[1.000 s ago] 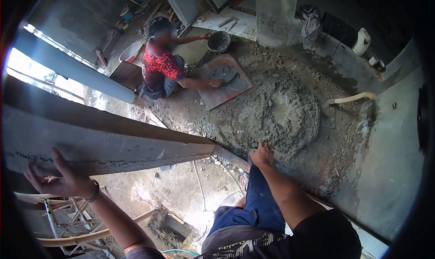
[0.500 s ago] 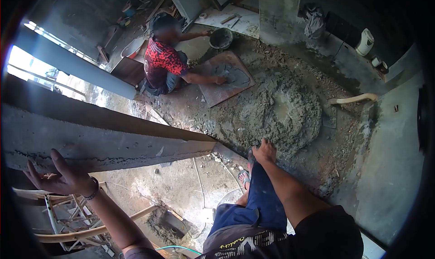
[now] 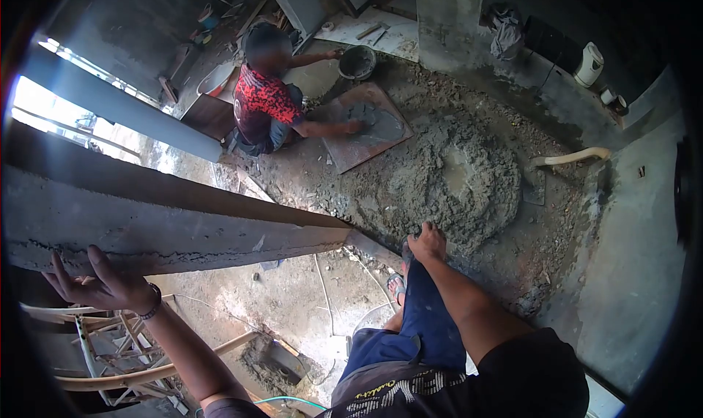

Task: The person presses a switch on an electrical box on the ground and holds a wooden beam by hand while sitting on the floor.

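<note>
My left hand (image 3: pixel 110 286) is raised at the left, fingers spread, against the rough lower edge of a grey concrete column (image 3: pixel 168 239). A dark bracelet (image 3: pixel 154 301) circles that wrist. My right hand (image 3: pixel 428 242) lies by my bent knee in blue trousers (image 3: pixel 417 301), thumb apart and fingers loosely bent, and I see no tool in it. Just beyond this hand spreads a heap of wet mortar (image 3: pixel 483 198) with a watery hollow in its middle.
A co-worker in a red-patterned shirt (image 3: pixel 267 99) crouches ahead, one hand on a black bucket (image 3: pixel 357 63), the other over a mortar board (image 3: pixel 381 151). A hoe with a pale handle (image 3: pixel 571 158) lies right of the heap. Bamboo framing (image 3: pixel 124 348) stands at lower left.
My left hand has shifted slightly, its fingers now nearer the column's edge. The co-worker's hand has moved a little over the mortar board. My right hand stays in place.
</note>
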Motion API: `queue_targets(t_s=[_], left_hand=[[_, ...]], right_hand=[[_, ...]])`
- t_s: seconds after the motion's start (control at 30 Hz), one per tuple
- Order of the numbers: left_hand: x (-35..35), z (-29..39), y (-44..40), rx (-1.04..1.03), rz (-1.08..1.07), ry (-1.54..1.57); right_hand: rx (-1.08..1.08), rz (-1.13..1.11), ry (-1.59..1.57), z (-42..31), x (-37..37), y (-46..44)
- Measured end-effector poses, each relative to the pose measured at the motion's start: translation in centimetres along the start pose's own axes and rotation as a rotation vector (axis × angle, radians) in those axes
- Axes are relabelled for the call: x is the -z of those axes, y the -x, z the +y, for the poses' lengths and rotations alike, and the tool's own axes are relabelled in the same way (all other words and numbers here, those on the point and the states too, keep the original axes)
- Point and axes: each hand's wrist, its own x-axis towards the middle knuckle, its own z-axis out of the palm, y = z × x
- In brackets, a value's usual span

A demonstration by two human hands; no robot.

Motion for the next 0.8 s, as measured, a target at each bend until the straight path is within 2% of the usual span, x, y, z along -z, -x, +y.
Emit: queue_targets(t_s=[0.43, 0.53, 0.6, 0.8], left_hand=[[-0.1, -0.3, 0.2, 0.096, 0.016, -0.004], [-0.1, -0.6, 0.3, 0.043, 0.020, -0.046], [-0.2, 0.1, 0.1, 0.086, 0.029, -0.047], [-0.3, 0.1, -0.1, 0.004, 0.031, -0.027]], right_hand=[[-0.007, -0.020, 0.018, -0.2, 0.5, -0.2], [-0.017, 0.000, 0.021, 0.2, -0.3, -0.4], [-0.009, 0.024, 0.035, 0.5, -0.4, -0.7], [-0.058, -0.053, 0.026, 0.1, 1.0, -0.5]])
